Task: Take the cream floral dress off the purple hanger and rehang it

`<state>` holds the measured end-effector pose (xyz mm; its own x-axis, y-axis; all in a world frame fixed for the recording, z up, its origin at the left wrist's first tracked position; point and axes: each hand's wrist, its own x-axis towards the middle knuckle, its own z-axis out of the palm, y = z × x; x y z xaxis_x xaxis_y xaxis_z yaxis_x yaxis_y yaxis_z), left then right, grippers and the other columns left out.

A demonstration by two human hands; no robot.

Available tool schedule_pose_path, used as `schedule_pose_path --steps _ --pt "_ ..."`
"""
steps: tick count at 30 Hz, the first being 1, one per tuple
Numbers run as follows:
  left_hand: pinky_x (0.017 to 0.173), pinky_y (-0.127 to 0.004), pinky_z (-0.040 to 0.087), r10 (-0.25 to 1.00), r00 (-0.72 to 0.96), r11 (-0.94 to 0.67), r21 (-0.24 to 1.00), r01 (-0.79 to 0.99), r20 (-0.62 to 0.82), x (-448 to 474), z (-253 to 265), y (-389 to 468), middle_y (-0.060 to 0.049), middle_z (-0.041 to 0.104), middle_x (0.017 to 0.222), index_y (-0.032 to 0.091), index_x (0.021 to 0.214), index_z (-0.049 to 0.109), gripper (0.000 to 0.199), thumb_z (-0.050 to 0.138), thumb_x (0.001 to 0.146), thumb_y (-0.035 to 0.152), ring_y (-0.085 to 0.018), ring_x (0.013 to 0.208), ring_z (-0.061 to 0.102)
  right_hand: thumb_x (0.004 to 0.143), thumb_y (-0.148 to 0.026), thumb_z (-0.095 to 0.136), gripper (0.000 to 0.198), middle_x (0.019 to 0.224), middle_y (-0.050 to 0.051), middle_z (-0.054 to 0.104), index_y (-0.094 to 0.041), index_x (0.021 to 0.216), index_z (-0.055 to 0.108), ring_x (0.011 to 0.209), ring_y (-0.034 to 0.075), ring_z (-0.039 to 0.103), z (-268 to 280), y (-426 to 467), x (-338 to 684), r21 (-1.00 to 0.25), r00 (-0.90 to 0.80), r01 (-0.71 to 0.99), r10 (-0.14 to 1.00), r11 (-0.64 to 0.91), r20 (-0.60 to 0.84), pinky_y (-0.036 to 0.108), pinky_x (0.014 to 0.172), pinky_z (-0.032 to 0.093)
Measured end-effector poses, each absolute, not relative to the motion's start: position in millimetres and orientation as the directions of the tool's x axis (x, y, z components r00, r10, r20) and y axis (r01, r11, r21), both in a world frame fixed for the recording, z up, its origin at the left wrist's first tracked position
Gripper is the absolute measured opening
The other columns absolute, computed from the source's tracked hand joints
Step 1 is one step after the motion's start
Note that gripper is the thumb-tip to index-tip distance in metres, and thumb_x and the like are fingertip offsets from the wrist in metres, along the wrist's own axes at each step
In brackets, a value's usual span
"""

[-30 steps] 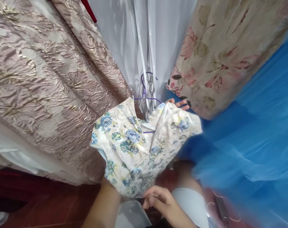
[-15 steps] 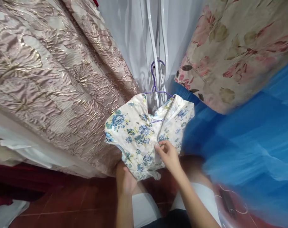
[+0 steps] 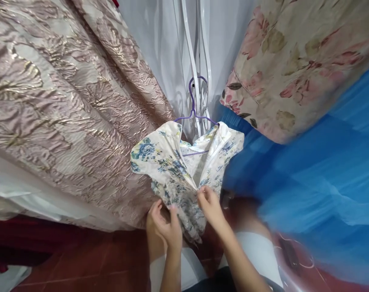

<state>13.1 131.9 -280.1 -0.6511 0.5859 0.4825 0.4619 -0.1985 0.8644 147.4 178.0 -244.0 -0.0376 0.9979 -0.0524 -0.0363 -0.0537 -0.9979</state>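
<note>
A white blouse (image 3: 169, 158) with blue flowers hangs on a purple hanger (image 3: 193, 114), its V-shaped front opening spread. At the lower point of that opening, my right hand (image 3: 209, 205) pinches the fabric edge between thumb and fingers. My left hand (image 3: 168, 225) is beside the blouse's lower left side, palm up. Its fingers and thumb are apart, with nothing in them. The lower part of the blouse is bunched and blurred.
Pink and gold curtain-like fabric (image 3: 90, 93) fills the left side. White straps (image 3: 189, 48) hang behind the hanger. Floral cloth (image 3: 294, 73) and blue fabric (image 3: 318, 182) take up the right. A dark adapter with a cable (image 3: 290, 251) lies on the red tiled floor (image 3: 90, 259).
My left hand has risen and turned palm up beside the blouse. The front opening now gapes wider, and the lower blouse has bunched up. My right hand stays pinched at the front edge.
</note>
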Motion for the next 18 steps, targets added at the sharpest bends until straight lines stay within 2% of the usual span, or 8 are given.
schedule_pose_path --steps 2,4,5,10,13,18 --pt "0.104 -0.044 0.051 0.685 -0.457 -0.29 0.788 0.543 0.567 29 -274 139 -0.011 0.064 0.117 0.023 0.115 0.064 0.022 0.064 0.094 0.029 -0.028 0.117 0.062 0.092 -0.042 0.053 0.024 0.049 -0.009 0.042 -0.022 0.08 0.048 0.045 0.011 0.036 -242 171 151 -0.994 -0.03 -0.09 0.998 -0.056 -0.054 0.023 0.048 0.027" --pt "0.098 -0.042 0.054 0.787 -0.272 -0.362 0.772 0.523 0.554 46 -267 149 -0.01 0.066 0.109 0.022 0.109 0.066 0.016 0.061 0.095 0.025 -0.027 0.108 0.065 0.091 -0.042 0.055 0.024 0.051 -0.008 0.044 -0.022 0.079 0.049 0.046 0.011 0.038 -237 165 155 -0.992 -0.019 -0.114 0.999 -0.045 -0.043 0.023 0.049 0.03" --pt "0.093 -0.041 0.055 0.805 -0.235 -0.382 0.78 0.496 0.544 54 -265 154 -0.01 0.067 0.106 0.021 0.108 0.066 0.015 0.061 0.094 0.024 -0.026 0.103 0.067 0.09 -0.041 0.056 0.024 0.052 -0.008 0.045 -0.021 0.078 0.05 0.047 0.011 0.039 -235 164 158 -0.993 -0.01 -0.111 0.999 -0.04 -0.039 0.023 0.05 0.031" --pt "0.081 -0.035 0.056 0.801 -0.265 -0.422 0.819 0.388 0.537 81 -261 168 -0.005 0.07 0.09 0.022 0.094 0.065 0.006 0.06 0.093 0.022 -0.022 0.085 0.068 0.09 -0.042 0.059 0.026 0.053 -0.008 0.044 -0.021 0.078 0.052 0.048 0.01 0.037 -224 158 173 -0.992 0.002 -0.123 0.999 -0.04 -0.041 0.022 0.048 0.028" --pt "0.074 -0.034 0.055 0.813 -0.286 -0.397 0.843 0.363 0.507 84 -261 162 -0.004 0.067 0.081 0.022 0.085 0.065 0.011 0.06 0.094 0.024 -0.02 0.077 0.065 0.091 -0.047 0.062 0.029 0.052 -0.008 0.045 -0.02 0.085 0.054 0.047 0.01 0.038 -224 154 179 -0.99 -0.014 -0.131 0.998 -0.06 -0.058 0.022 0.048 0.028" --pt "0.072 -0.033 0.054 0.843 -0.255 -0.38 0.86 0.342 0.474 74 -256 148 -0.004 0.067 0.082 0.023 0.087 0.069 0.014 0.059 0.097 0.024 -0.02 0.077 0.065 0.091 -0.049 0.065 0.031 0.054 -0.007 0.049 -0.02 0.086 0.055 0.049 0.011 0.042 -227 152 180 -0.998 -0.077 -0.025 0.995 -0.058 -0.056 0.023 0.05 0.031"
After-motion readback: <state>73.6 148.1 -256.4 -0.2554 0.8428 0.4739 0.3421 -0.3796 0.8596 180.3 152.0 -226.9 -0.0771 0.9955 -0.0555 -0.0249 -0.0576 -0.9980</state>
